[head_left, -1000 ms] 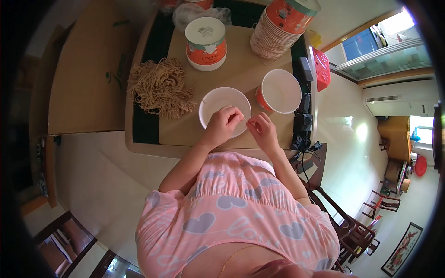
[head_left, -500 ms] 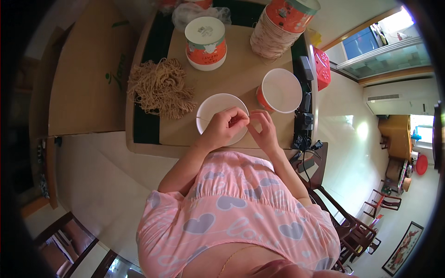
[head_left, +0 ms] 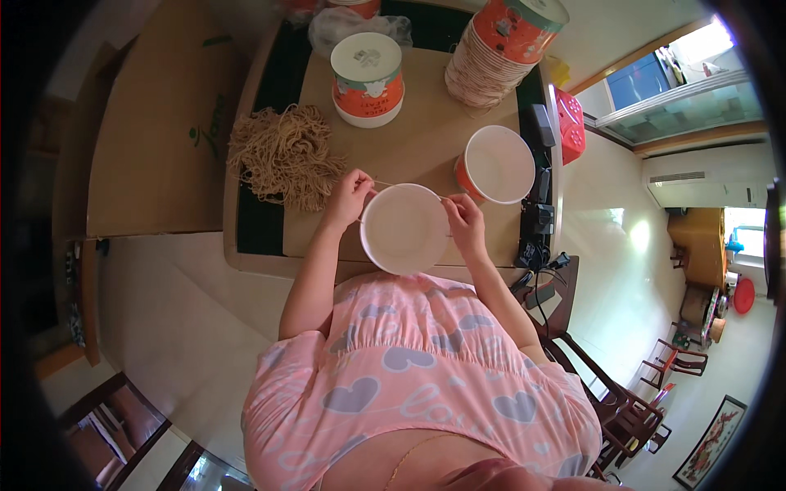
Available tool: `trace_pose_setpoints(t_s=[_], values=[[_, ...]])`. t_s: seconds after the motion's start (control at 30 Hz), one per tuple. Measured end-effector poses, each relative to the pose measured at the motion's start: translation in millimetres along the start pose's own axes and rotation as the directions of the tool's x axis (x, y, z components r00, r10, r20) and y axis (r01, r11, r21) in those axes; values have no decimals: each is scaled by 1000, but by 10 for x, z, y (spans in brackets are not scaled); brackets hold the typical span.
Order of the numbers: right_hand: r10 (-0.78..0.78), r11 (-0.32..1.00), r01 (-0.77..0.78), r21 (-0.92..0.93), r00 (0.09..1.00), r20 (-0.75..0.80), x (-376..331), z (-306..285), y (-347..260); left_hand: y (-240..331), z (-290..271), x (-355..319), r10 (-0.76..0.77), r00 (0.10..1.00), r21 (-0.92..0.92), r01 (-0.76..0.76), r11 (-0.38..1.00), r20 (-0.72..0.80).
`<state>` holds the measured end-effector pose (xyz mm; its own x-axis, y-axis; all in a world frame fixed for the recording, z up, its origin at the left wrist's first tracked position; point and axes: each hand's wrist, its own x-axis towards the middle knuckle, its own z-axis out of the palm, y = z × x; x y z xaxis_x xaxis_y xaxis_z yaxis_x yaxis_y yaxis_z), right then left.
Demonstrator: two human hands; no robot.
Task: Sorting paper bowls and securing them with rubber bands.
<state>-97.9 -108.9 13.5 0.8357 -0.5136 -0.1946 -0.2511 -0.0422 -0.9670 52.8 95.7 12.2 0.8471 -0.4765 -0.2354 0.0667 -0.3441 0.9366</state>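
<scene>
A white paper bucket (head_left: pixel 405 231) stands at the near edge of the table, its open mouth facing up. Across its far rim runs a thin tan cord (head_left: pixel 401 186). My left hand (head_left: pixel 350 199), at the bucket's left side, pinches one end of that cord. At the right side, the fingers of my right hand (head_left: pixel 465 221) are closed on the other end. Whether the cord is fastened to the bucket at the sides is hidden by my fingers. A heap of loose tan cords (head_left: pixel 286 155) lies beyond my left hand.
Right of my right hand stands another open bucket (head_left: pixel 499 165), orange outside. Farther back are an upturned orange and green bucket (head_left: pixel 368 80) and a tall nested stack of buckets (head_left: pixel 501 57) wound with cords. Black adapters (head_left: pixel 539 217) line the table's right edge; a cardboard box (head_left: pixel 155 139) stands left.
My hands have parted from above the bucket to its two sides, drawing the cord out between them. The bucket has shifted slightly toward me and right.
</scene>
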Motion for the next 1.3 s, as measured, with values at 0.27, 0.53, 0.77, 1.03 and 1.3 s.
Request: trace_pose_setpoints(t_s=[0.27, 0.53, 0.77, 1.03, 1.3], values=[[450, 881, -464, 91, 882, 139, 104, -82, 339, -1237, 203, 147, -216, 956, -191, 254, 948, 197], [484, 872, -465, -154, 770, 415, 173, -199, -12, -938, 92, -59, -296, 877, -533, 468, 705, 378], [6, 996, 35, -81, 888, 460, 1011, -632, -1440, 1276, -325, 313, 325, 945, -107, -326, 939, -32], [-418, 816, 422, -396, 903, 101, 1820, -1324, -3026, 2831, 87, 1107, 899, 399, 311, -844, 437, -179], [-545, 798, 543, 260, 835, -72, 3090, -1843, -3321, 3650, 499, 2088, 999, -38, 662, -749, -11, -27]])
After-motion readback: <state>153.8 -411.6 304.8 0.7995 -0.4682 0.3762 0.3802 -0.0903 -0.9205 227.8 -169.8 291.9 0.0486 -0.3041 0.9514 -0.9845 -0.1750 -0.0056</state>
